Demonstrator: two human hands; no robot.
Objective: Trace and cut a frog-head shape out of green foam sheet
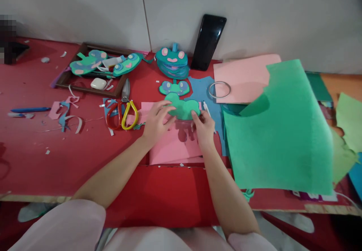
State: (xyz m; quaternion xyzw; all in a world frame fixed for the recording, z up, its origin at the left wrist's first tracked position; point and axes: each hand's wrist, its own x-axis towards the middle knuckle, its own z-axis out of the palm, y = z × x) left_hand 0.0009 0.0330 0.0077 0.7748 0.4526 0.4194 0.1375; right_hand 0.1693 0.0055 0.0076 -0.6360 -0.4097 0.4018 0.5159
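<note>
A green foam cutout (185, 109) with a rounded, lobed outline is held up between my two hands. My right hand (204, 126) pinches its lower right edge, thumb on top. At the left edge, the fingers of my left hand (158, 120) are somewhat spread, fingertips against the cutout. Beneath lie pink foam sheets (166, 149) with holes cut in them. Just beyond the cutout rests a green frog-face piece (174, 88) with blue-purple eyes. Left of my left hand are scissors (124, 109) with one red and one yellow handle loop.
Stacked frog faces (171, 60) and a leaning phone (208, 42) stand at the wall. A brown tray (87, 89) holds more pieces. Right are a large green sheet (283, 138), pink sheet (240, 77), blue sheet (205, 87) and metal ring (219, 89). Scraps and a blue pen (31, 109) lie left.
</note>
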